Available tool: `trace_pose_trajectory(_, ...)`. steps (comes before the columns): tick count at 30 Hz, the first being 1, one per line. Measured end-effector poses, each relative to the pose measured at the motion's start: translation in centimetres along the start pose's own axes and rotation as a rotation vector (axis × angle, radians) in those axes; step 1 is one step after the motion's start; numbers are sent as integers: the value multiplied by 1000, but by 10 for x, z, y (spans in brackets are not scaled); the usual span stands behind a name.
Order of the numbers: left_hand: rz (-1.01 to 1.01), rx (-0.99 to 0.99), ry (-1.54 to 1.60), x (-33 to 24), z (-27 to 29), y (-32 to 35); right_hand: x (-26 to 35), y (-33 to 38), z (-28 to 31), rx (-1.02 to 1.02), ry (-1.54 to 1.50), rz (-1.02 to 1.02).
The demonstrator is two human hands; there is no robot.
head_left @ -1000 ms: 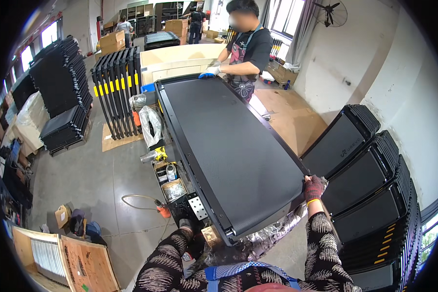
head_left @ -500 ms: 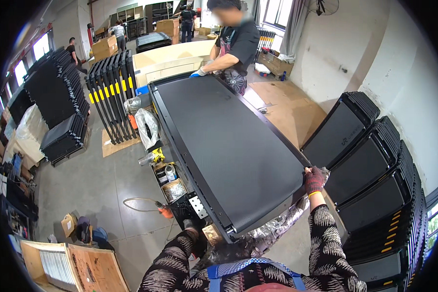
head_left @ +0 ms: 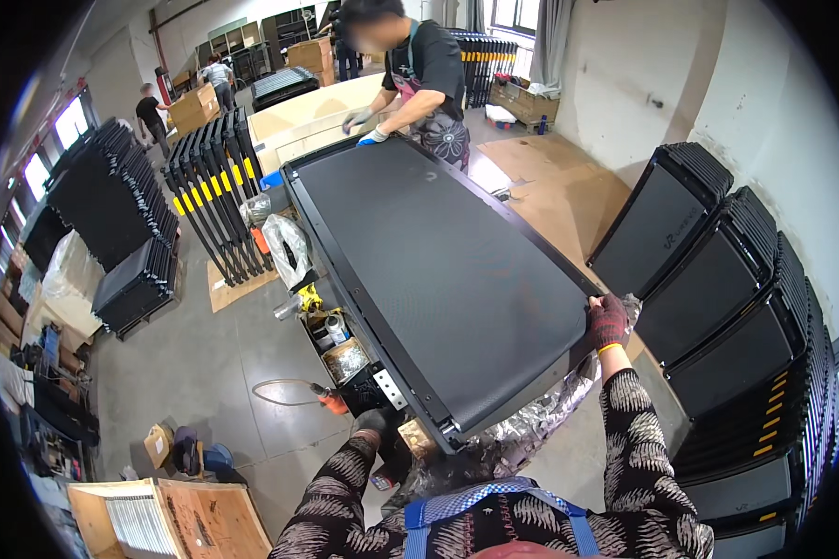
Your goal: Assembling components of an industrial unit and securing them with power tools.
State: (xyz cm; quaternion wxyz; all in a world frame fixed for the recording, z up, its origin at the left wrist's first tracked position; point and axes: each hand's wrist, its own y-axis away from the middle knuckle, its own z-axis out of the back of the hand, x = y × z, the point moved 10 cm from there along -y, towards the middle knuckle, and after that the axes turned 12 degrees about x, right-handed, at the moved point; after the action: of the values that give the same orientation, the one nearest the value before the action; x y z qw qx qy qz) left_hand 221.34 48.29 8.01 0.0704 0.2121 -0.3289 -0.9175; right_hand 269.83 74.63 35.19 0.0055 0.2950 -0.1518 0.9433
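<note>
A long black treadmill deck (head_left: 447, 279) with a smooth dark belt lies slanted in front of me, its near end toward my body. My right hand (head_left: 610, 322), in a dark red knitted glove, is closed on the frame at the near right corner. Beside the near left corner is my left hand (head_left: 373, 425), in a dark glove; its fingers are hidden against the black parts there. Crumpled silver foil wrap (head_left: 541, 424) shows under the near end. A co-worker's gloved hand (head_left: 373, 138) rests on the far end, the other raised just beside it.
Left of the deck sit a parts box (head_left: 347, 359), a perforated metal plate (head_left: 389, 388) and an orange-handled tool (head_left: 332, 401) with a hose. Black frames with yellow bands (head_left: 216, 191) stand beyond. Stacked decks (head_left: 667, 219) lean along the right wall. A wooden crate (head_left: 196, 522) is at lower left.
The co-worker has leaned left, and one of their hands has come off the deck's far end. My right hand keeps its grip at the corner. The whole view has shifted slightly.
</note>
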Motion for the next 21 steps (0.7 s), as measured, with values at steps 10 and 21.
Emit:
trace_pose_trajectory(10,23,-310,214,43,-4,-12,16,14,16,1,-4,-39)
trace_pose_trajectory(21,-585,-733,295,29,61,71,-7,-15,-15,129,-42,8)
